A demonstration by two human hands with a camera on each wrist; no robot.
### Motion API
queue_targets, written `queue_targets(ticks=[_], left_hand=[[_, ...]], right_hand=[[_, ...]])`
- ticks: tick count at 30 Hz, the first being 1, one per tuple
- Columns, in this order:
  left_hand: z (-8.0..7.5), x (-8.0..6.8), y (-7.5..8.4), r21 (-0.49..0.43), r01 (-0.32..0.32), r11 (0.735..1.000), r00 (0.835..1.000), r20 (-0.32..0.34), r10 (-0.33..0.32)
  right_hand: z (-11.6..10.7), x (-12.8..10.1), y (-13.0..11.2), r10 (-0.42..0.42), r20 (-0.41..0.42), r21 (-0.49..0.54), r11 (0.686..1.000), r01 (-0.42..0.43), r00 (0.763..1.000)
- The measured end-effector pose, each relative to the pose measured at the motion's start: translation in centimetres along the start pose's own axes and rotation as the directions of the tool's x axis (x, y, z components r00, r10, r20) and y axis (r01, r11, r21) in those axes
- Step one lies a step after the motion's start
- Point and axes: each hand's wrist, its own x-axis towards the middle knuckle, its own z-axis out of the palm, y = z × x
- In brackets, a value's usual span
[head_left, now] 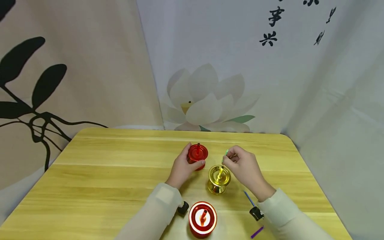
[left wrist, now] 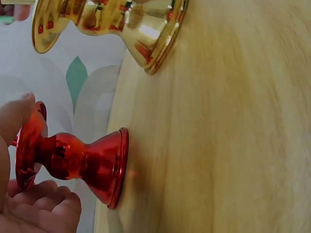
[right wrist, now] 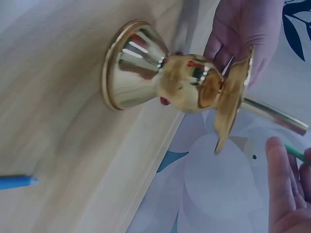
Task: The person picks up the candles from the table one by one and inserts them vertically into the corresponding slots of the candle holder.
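My left hand (head_left: pixel 193 157) grips the cup of a red candle holder (head_left: pixel 197 155) that stands on the wooden table (head_left: pixel 120 173); the thumb and fingers (left wrist: pixel 44 213) wrap its top rim, and a red candle sticks up from it. The left wrist view shows this red holder (left wrist: pixel 73 158) with its base flat on the wood. My right hand (head_left: pixel 228 158) pinches a thin green candle (head_left: pixel 226 152) just behind and above a gold candle holder (head_left: pixel 219 179), which has a gold candle in it. The right wrist view shows the gold holder (right wrist: pixel 180 82) and the green candle (right wrist: pixel 296 153) by my fingertips (right wrist: pixel 281 184).
A second red holder (head_left: pixel 202 218) with a red candle stands at the table's near edge. A blue candle (head_left: pixel 249 198) and a purple candle (head_left: pixel 257 232) lie near my right sleeve. Printed cloth hangs behind and to the right of the table.
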Motion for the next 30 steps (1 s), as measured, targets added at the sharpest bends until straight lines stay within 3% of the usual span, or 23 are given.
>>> queue_targets(ticks=[11,21,30], left_hand=[[-0.3,-0.1,0.4,0.101,-0.025,0.995,0.999,-0.022,0.027],[-0.2,0.0,0.1,0.106,-0.022,0.994,1.0,-0.008,0.023],[-0.1,-0.1,0.2,0.104,-0.06,0.993,0.998,-0.008,0.061]], right_hand=[[1.4,2.2,-0.9,-0.051,0.034,-0.022,0.998,0.052,0.998],[2.1,5.0,-1.6,-0.035,0.105,-0.034,0.999,0.039,0.994],[2.5,6.7,-1.8,-0.014,0.13,-0.017,1.0,0.017,0.991]])
